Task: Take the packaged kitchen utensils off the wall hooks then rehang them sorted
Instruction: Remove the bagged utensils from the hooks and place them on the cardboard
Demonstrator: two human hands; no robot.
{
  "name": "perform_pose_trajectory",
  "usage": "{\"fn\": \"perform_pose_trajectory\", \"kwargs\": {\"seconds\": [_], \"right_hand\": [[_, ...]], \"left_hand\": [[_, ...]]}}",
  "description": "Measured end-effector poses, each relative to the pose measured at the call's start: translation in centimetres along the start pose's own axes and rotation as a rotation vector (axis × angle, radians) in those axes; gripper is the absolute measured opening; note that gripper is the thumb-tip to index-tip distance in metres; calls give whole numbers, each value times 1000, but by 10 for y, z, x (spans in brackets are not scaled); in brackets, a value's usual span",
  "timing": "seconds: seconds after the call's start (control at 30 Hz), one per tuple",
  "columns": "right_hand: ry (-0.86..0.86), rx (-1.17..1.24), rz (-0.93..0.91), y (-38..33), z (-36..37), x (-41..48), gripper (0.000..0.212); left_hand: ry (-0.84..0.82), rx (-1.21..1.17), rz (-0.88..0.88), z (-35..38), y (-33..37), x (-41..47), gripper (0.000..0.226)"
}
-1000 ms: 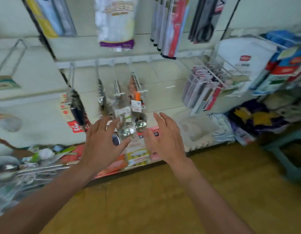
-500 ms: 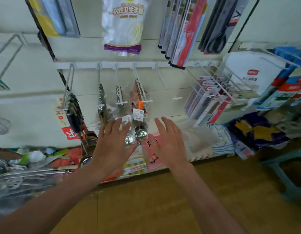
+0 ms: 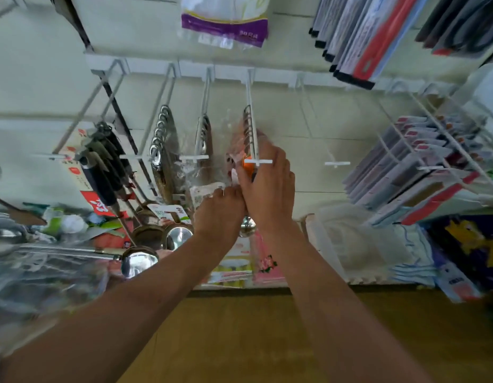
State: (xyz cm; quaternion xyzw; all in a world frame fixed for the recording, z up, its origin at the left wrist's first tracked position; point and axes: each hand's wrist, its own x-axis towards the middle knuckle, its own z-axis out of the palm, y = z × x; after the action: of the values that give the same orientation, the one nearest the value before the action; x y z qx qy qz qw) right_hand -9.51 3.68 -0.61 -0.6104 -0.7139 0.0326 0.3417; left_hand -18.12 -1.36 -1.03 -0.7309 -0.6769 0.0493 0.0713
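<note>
Centre frame, the right hand is raised to the fourth wire hook of the white rail. Its fingers are curled round the orange-handled packaged utensils, which hang at the front end of that hook, and its thumb presses on their left side. Just below and left of it, touching it, the left hand has its fingers clenched on the lower edge of a clear-wrapped utensil pack that hangs from the third hook.

Further left, steel ladles hang in a row on the second hook, and dark-handled tools on the first, beside a red and white label. More shiny ladle bowls lie on the low shelf at lower left. At right, flat carded packs fill long wire hooks. A purple-banded bag hangs at the top centre. A wooden floor spans the bottom.
</note>
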Motion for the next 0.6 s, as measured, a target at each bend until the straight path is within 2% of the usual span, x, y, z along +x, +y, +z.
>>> {"fn": "perform_pose_trajectory", "kwargs": {"seconds": [0.1, 0.3, 0.43, 0.53, 0.6], "right_hand": [[38, 66, -19, 2, 1, 8, 60], [97, 116, -53, 0, 0, 8, 32], [113, 112, -59, 1, -4, 5, 27], [95, 84, -56, 0, -9, 4, 30], [100, 71, -71, 0, -14, 2, 31]], "left_hand": [[-21, -107, -85, 3, 2, 12, 36], [-13, -465, -278, 2, 12, 22, 36], [-150, -637, -426, 3, 20, 22, 31], [-230, -733, -395, 14, 24, 23, 16], [-219, -869, -393, 16, 27, 21, 17]]}}
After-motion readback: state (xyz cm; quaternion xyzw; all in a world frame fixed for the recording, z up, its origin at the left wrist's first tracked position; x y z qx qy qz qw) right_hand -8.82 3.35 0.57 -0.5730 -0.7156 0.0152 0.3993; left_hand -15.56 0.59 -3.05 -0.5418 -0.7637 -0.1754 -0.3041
